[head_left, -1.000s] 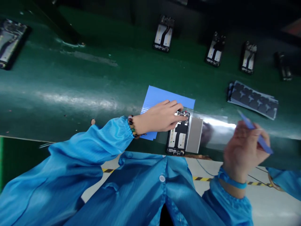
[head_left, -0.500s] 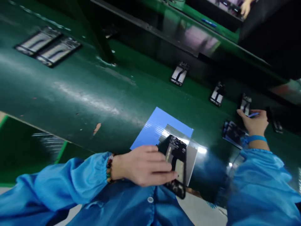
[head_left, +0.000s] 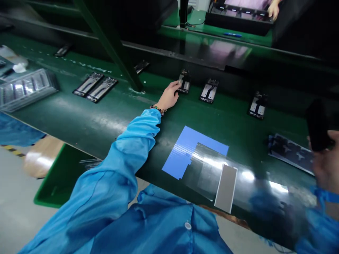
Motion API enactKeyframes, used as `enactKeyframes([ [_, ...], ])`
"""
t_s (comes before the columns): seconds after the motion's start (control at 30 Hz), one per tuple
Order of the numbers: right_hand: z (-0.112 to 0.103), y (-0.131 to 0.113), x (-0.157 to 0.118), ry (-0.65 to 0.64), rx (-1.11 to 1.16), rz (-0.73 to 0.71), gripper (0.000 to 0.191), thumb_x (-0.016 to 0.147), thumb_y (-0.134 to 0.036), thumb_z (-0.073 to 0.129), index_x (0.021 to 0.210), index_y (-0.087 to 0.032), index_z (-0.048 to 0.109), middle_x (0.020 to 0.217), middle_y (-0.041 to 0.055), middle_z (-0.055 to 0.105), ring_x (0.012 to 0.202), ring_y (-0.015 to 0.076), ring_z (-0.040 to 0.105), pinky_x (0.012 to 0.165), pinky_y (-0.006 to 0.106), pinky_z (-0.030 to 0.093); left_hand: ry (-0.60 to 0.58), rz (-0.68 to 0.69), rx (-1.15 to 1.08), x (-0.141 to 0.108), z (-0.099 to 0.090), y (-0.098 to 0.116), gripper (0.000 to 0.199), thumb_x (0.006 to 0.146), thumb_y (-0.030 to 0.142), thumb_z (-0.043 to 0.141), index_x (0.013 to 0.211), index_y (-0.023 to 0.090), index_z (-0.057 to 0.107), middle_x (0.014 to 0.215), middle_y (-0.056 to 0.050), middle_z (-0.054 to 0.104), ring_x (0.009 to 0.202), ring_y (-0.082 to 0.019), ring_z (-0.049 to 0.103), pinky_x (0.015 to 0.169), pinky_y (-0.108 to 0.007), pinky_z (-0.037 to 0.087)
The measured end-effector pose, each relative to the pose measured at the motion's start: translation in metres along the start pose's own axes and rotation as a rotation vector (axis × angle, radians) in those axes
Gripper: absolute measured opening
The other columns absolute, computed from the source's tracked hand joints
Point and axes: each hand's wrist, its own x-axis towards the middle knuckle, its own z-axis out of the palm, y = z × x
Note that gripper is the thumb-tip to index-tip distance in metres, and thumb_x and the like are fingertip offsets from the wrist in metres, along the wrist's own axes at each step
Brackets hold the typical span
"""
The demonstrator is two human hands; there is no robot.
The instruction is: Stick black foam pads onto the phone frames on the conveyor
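Note:
My left hand (head_left: 169,96) reaches forward, its fingers and thumb closed at the left edge of an opened phone (head_left: 184,84) that lies on the green bench. The phone's inner boards and pale metal plate face up. At the right edge my right hand (head_left: 328,162), blurred, grips a dark phone (head_left: 317,123) held up on end above the bench. Beside that hand lies a stack of clear film sheets (head_left: 291,151). In front of my body are a blue sheet (head_left: 176,155), a clear film (head_left: 202,176) and a grey rectangular plate (head_left: 226,188).
More opened phones lie along the bench: one (head_left: 209,91), another (head_left: 257,106) and a pair (head_left: 102,90) at left. A slanted green post (head_left: 111,46) rises near my left hand. Clear trays (head_left: 26,90) are stacked far left. A green bin (head_left: 53,190) stands below the bench edge.
My left hand has moved forward from my body with the phone, now on the bench. The right hand has come back toward the right edge and lifted a phone. The view has shifted.

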Motion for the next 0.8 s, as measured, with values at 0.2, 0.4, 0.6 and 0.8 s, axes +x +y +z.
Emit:
enactKeyframes([
  [0.2, -0.038, -0.040, -0.201, -0.499, -0.230, -0.313, 0.061, 0.072, -0.041, 0.101, 0.127, -0.035, 0.076, 0.133, 0.0081, 0.082, 0.133, 0.0327, 0.078, 0.127, 0.063, 0.053, -0.164, -0.133, -0.438, -0.057, 0.022, 0.092, 0.050, 0.115, 0.047, 0.056, 0.156, 0.020, 0.060, 0.143, -0.017, 0.077, 0.121, -0.025, 0.079, 0.112, -0.048, 0.063],
  [0.4, -0.052, -0.024, -0.284, -0.735, -0.434, -0.602, 0.032, 0.089, -0.044, 0.090, 0.113, -0.027, 0.076, 0.125, 0.0100, 0.084, 0.120, 0.0324, 0.079, 0.114, 0.058, 0.061, -0.642, -0.094, -0.732, -0.139, 0.034, 0.171, 0.061, 0.101, 0.050, 0.083, 0.151, 0.021, 0.064, 0.144, -0.015, 0.076, 0.120, -0.025, 0.078, 0.105, -0.041, 0.062],
  [0.6, -0.054, -0.012, -0.259, -0.877, -0.724, -0.519, 0.032, 0.110, -0.049, 0.066, 0.132, -0.027, 0.074, 0.138, 0.0123, 0.081, 0.135, 0.0353, 0.074, 0.114, 0.058, 0.057, -0.858, 0.087, -0.611, -0.183, 0.038, 0.176, 0.049, 0.095, 0.036, 0.092, 0.136, 0.022, 0.071, 0.138, -0.010, 0.078, 0.131, -0.029, 0.075, 0.118, -0.046, 0.058],
  [0.8, -0.045, 0.018, -0.239, -1.088, -0.877, -0.601, 0.034, 0.114, -0.051, 0.057, 0.138, -0.030, 0.069, 0.154, 0.0103, 0.075, 0.152, 0.0364, 0.064, 0.131, 0.067, 0.039, -0.734, 0.394, -0.322, -0.204, 0.043, 0.181, 0.060, 0.100, 0.035, 0.087, 0.153, 0.014, 0.065, 0.142, -0.019, 0.070, 0.133, -0.032, 0.071, 0.114, -0.048, 0.061],
])
